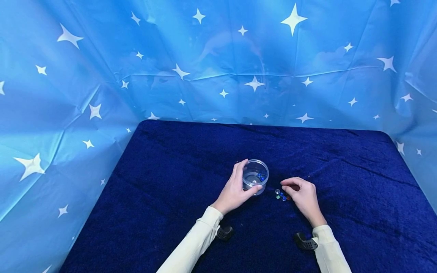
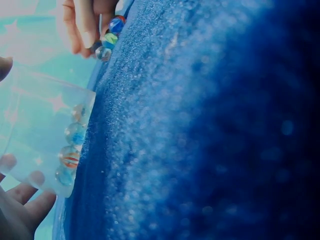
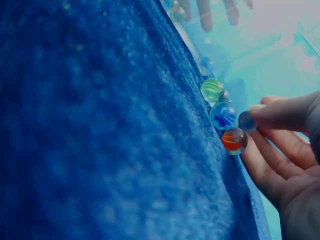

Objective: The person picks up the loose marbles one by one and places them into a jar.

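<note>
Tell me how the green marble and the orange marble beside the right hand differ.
Colour: the green marble shows green and pale streaks, while the orange marble has a bold orange band.
Place: in the right wrist view, the orange marble sits closer to the fingertips of the right hand; the green marble is farther off, beyond the blue marble.
Both are round and partly see-through, and lie on the cloth.

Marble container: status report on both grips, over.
Left grip around clear container, marbles inside. Right grip pinching dark blue marble. Loose marbles crowded close beside it.
</note>
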### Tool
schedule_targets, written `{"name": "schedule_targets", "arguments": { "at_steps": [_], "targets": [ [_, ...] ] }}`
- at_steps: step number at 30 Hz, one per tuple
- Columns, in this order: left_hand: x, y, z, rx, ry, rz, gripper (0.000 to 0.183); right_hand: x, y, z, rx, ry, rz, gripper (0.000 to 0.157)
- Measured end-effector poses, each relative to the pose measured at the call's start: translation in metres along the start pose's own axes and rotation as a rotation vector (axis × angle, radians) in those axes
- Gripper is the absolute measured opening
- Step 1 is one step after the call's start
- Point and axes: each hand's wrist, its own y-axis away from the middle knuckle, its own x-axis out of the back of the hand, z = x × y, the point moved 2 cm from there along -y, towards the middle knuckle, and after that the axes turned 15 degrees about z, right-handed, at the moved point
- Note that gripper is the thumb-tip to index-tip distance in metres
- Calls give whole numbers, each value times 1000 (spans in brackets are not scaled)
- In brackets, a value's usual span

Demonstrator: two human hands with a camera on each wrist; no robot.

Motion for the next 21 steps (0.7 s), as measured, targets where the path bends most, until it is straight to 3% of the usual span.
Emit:
{"name": "schedule_targets", "arguments": {
  "at_steps": [8,13,21],
  "targets": [
    [-1,0,-1,-10,1,8,90,3,-3,-7,12,-69,15,9],
    [-1,-1,-2,-17,-3,14,90,3,-7,-14,38,-72,75,10],
    [-2,0,-2,-12,-7,10,90,6,-11,-47,-3,-140,179,7]
  ]
}}
